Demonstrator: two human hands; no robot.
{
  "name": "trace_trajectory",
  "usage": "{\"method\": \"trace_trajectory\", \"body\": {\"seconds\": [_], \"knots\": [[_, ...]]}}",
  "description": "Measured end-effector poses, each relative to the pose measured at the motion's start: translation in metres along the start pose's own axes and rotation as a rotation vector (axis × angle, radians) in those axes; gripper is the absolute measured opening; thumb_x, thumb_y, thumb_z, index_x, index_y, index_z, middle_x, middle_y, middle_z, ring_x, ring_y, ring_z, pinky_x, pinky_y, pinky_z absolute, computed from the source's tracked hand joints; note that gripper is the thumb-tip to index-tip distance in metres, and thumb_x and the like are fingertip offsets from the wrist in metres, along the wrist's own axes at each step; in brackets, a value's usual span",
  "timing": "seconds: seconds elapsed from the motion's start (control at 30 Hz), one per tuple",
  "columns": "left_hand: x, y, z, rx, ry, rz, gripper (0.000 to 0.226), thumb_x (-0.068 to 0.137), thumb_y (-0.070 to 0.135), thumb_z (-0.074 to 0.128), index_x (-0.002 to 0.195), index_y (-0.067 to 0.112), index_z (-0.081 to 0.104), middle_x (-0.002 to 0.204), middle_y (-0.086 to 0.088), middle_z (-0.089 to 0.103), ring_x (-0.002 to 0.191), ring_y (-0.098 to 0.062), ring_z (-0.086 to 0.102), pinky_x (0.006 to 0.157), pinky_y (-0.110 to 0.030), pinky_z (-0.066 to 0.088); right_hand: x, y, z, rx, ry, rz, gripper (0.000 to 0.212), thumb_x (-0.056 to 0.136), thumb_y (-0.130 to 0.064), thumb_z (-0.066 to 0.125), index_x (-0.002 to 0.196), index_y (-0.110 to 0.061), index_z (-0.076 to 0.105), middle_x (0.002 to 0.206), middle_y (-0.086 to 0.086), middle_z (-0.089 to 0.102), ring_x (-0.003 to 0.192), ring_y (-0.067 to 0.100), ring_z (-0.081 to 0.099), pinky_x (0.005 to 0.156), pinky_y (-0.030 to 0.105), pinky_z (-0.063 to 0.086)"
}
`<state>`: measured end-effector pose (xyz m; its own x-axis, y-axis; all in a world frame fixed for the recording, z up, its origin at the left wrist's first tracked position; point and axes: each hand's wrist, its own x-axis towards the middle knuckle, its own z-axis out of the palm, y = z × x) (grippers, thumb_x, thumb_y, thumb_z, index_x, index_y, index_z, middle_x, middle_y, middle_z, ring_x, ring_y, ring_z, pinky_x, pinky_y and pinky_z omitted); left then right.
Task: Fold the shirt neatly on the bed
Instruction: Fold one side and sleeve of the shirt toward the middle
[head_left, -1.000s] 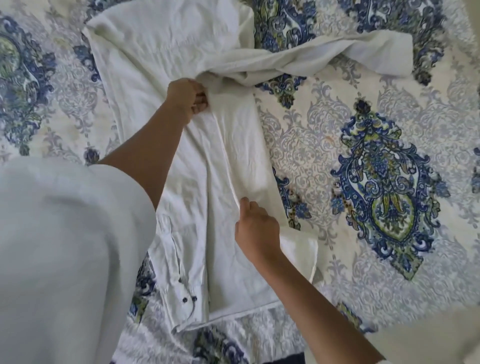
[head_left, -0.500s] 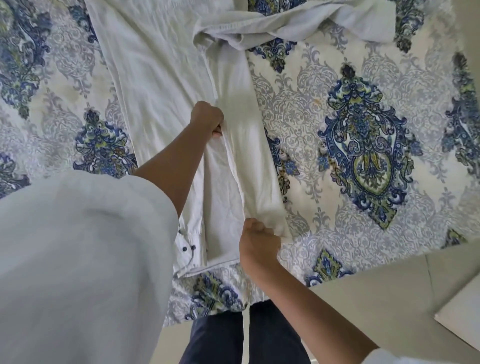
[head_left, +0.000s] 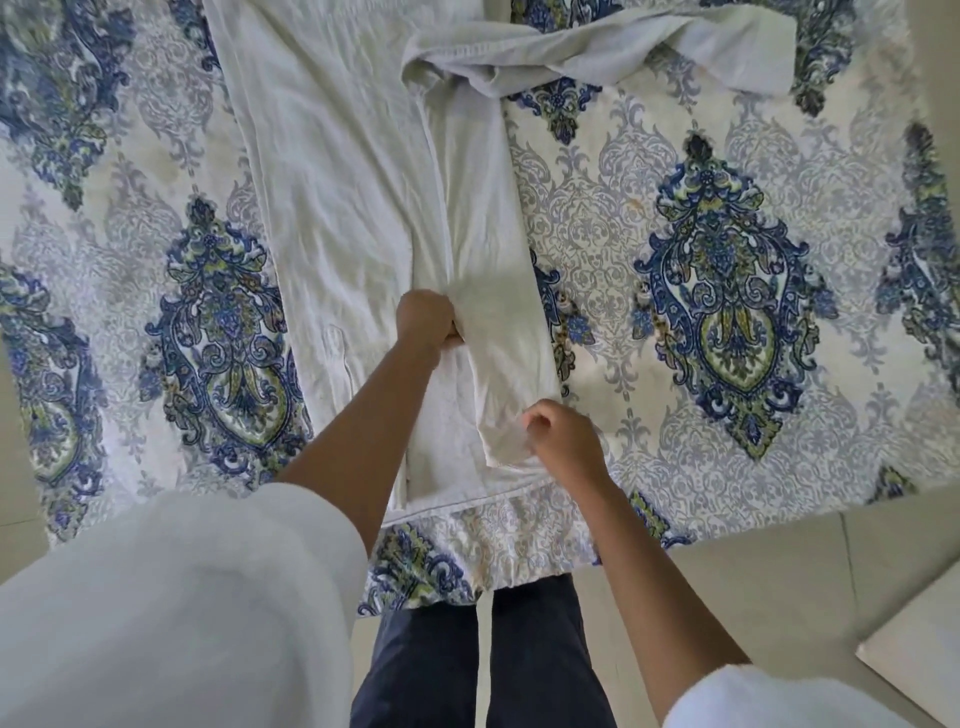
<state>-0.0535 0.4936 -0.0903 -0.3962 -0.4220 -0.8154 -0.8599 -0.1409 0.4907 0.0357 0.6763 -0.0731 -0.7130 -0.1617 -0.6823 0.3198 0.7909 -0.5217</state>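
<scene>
**Both hands on the fold**

Left hand (head_left: 426, 322) grips the folded edge, fingers tucked out of sight. Right hand (head_left: 563, 441), just nearer me, pinches the flap's bottom corner. The shirt (head_left: 343, 182) runs away from both across the bed (head_left: 727, 156), its far end cut off.

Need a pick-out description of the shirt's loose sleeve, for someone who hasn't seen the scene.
Find the bed, its cover white with blue-green medallions; a white shirt lies lengthwise on it. At the shirt's far end, the sleeve trails out to the right over the bed. Unlike the flat shirt body, it is rumpled and lies crosswise.
</scene>
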Motion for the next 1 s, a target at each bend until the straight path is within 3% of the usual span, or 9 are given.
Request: {"method": "trace_trajectory", "body": {"seconds": [0.13, 0.23, 0.33, 0.43, 0.67, 0.77, 0.83, 0.9, 1.0], "knots": [[-0.017, -0.004, 0.013, 0.675, 0.365, 0.63, 0.035, 0.086, 0.007, 0.044, 0.121, 0.002, 0.049, 0.119, -0.009, 0.053, 0.105, -0.026, 0.052, 0.083, -0.035, 0.046, 0.026, -0.017, -0.009, -0.09, 0.347, -0.202, 0.022, 0.086, -0.003, 0.047, 0.103, -0.003, 0.062, 0.106, 0.013, 0.062, 0.104, 0.029, 0.054, 0.082, 0.035, 0.049], [0.002, 0.002, 0.021, 1.077, 0.176, 1.035, 0.052, 0.094, 0.018, 0.037, 0.143, 0.006, 0.028, 0.15, -0.011, 0.029, 0.138, -0.028, 0.027, 0.111, -0.042, 0.026, 0.053, -0.03, 0.003, -0.287, 0.45, -0.416, 0.035, 0.082, -0.004, 0.053, 0.117, 0.0, 0.057, 0.123, 0.02, 0.056, 0.119, 0.036, 0.05, 0.099, 0.046, 0.045], [0.039, 0.001, 0.017, 1.21, -0.053, 0.908, 0.064, 0.1, 0.033, 0.027, 0.148, 0.01, -0.009, 0.157, -0.007, -0.013, 0.145, -0.02, -0.01, 0.117, -0.038, 0.0, 0.076, -0.028, 0.025, -0.492, 0.395, -0.487, 0.048, 0.091, -0.021, 0.044, 0.135, -0.004, 0.043, 0.142, 0.02, 0.042, 0.134, 0.033, 0.038, 0.11, 0.045, 0.032], [0.047, -0.001, 0.015, 1.255, -0.053, 0.908, 0.066, 0.1, 0.035, 0.026, 0.147, 0.009, -0.013, 0.156, -0.007, -0.018, 0.144, -0.019, -0.015, 0.115, -0.036, -0.005, 0.079, -0.009, 0.039, -0.572, 0.382, -0.475, 0.053, 0.096, -0.033, 0.032, 0.145, -0.012, 0.031, 0.151, 0.012, 0.031, 0.141, 0.027, 0.026, 0.115, 0.045, 0.018], [0.0, -0.046, 0.016, 1.074, -0.008, 0.884, 0.064, 0.098, 0.024, 0.037, 0.149, 0.007, 0.002, 0.158, -0.009, -0.004, 0.146, -0.023, -0.004, 0.117, -0.034, 0.0, 0.024, 0.051, 0.047, -0.677, 0.305, -0.509, 0.055, 0.098, -0.041, 0.027, 0.147, -0.016, 0.024, 0.155, 0.008, 0.023, 0.143, 0.027, 0.019, 0.114, 0.05, 0.022], [-0.049, -0.089, 0.011, 0.719, 0.057, 0.838, 0.063, 0.088, 0.012, 0.054, 0.144, 0.0, 0.025, 0.15, -0.016, 0.026, 0.138, -0.03, 0.025, 0.115, -0.032, 0.018, -0.007, 0.058, 0.039, -0.348, 0.391, -0.333, 0.05, 0.095, -0.032, 0.032, 0.139, -0.009, 0.036, 0.146, 0.016, 0.038, 0.135, 0.031, 0.034, 0.11, 0.046, 0.03], [-0.08, -0.111, 0.012, 0.444, 0.086, 0.684, 0.053, 0.086, 0.011, 0.059, 0.134, 0.003, 0.038, 0.129, -0.01, 0.042, 0.113, -0.022, 0.047, 0.096, -0.023, 0.039, -0.025, 0.061, 0.027, 0.026, 0.493, -0.148, 0.04, 0.092, -0.019, 0.039, 0.127, -0.002, 0.047, 0.128, 0.017, 0.05, 0.119, 0.027, 0.045, 0.102, 0.041, 0.039], [-0.101, -0.126, 0.016, 0.296, 0.069, 0.423, 0.034, 0.087, 0.016, 0.06, 0.117, 0.009, 0.047, 0.101, -0.002, 0.05, 0.081, -0.013, 0.05, 0.065, -0.016, 0.038, -0.035, 0.07, 0.018, 0.292, 0.418, -0.019, 0.032, 0.088, -0.005, 0.046, 0.12, -0.001, 0.052, 0.114, 0.013, 0.054, 0.104, 0.021, 0.051, 0.094, 0.04, 0.044], [-0.112, -0.144, 0.022, 0.314, 0.016, 0.218, 0.011, 0.089, 0.012, 0.056, 0.085, 0.009, 0.046, 0.072, -0.002, 0.05, 0.063, -0.015, 0.048, 0.049, -0.019, 0.032, -0.044, 0.082, 0.014, 0.263, 0.236, -0.037, 0.041, 0.081, -0.001, 0.062, 0.121, -0.003, 0.05, 0.11, 0.01, 0.055, 0.097, 0.02, 0.055, 0.09, 0.039, 0.048]]}}
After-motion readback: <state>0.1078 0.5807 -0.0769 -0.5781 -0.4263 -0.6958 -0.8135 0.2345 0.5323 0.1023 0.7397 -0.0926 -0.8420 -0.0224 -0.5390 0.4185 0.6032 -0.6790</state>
